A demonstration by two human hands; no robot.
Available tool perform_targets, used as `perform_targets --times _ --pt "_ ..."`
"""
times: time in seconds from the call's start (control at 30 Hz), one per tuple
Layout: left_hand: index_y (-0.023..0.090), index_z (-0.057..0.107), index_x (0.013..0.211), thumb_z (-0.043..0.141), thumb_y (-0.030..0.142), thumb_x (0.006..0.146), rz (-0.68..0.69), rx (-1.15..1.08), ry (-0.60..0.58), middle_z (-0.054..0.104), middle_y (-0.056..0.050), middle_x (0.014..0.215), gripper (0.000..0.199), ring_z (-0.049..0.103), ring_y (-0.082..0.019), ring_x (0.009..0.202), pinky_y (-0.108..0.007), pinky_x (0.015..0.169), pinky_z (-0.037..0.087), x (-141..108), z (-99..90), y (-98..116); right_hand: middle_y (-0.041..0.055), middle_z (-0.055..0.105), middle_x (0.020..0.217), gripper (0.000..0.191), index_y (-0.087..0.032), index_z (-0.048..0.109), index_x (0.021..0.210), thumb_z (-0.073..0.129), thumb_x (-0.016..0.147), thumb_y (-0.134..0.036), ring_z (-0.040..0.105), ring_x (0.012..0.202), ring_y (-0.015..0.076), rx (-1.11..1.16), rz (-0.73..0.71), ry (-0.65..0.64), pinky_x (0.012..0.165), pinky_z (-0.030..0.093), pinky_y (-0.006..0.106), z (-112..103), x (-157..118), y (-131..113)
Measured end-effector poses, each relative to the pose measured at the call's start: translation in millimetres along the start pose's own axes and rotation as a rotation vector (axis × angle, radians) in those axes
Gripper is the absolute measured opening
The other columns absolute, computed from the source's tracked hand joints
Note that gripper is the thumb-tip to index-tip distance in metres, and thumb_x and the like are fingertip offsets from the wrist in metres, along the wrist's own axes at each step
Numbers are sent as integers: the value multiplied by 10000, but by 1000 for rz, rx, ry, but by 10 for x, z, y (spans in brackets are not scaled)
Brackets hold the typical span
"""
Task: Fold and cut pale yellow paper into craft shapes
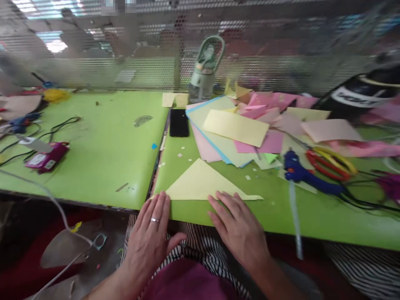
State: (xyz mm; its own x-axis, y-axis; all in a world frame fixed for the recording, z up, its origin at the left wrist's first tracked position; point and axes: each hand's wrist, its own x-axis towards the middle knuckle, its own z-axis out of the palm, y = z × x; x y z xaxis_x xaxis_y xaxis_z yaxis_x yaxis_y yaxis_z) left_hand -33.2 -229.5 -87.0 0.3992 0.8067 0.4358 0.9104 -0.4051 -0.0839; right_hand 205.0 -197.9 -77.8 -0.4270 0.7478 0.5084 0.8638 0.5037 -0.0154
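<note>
A pale yellow sheet of paper (200,181), folded into a triangle, lies flat on the green table with its peak pointing away from me. Its long folded edge runs along the table's front. My left hand (153,227), with a ring on one finger, rests its outstretched fingertips on the left end of that edge. On the right part of the same edge lie the fingers of my right hand (236,223), spread slightly. Neither hand grips anything. Beyond the peak are small paper scraps (179,155) and a black phone (179,123).
Coloured paper sheets (236,127) are heaped at the back right. A blue glue gun (308,175) with a glue stick and red-and-yellow scissors (331,162) lie right. A green-lidded bottle (203,75) stands behind. Leftward are a purple power strip (48,158) and cables.
</note>
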Motion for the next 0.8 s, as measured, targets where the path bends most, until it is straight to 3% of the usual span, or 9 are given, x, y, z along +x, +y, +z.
perform_targets --times 0.17,0.4,0.63,0.8 --pt "8 303 1497 490 611 916 37 13 56 537 -200 1411 858 518 -315 1287 -434 1156 293 -14 53 -23 49 703 1232 311 -215 653 1230 521 966 -313 624 1175 228 -45 82 -37 1153 309 492 -112 -122 132" --pt "22 287 1507 492 592 923 38 17 55 534 -192 1416 842 521 -312 1285 -439 1173 262 -41 69 -24 116 686 1244 401 -129 605 1279 403 1002 -338 626 1171 294 -258 129 -53 1138 249 564 -210 -330 357" --pt "42 328 1483 451 588 941 42 -35 36 547 -176 1408 778 488 -294 1315 -452 1172 268 42 92 -104 143 686 1240 418 -123 617 1240 371 1004 -366 597 1188 330 -293 125 -11 1072 328 562 -191 -280 371" --pt "102 498 1370 473 452 973 -17 -132 66 599 -136 1357 530 515 -274 1274 -447 1139 323 160 -12 5 128 726 1129 286 -156 676 1134 488 967 -294 649 1031 282 -168 35 59 1000 390 478 -222 -120 327"
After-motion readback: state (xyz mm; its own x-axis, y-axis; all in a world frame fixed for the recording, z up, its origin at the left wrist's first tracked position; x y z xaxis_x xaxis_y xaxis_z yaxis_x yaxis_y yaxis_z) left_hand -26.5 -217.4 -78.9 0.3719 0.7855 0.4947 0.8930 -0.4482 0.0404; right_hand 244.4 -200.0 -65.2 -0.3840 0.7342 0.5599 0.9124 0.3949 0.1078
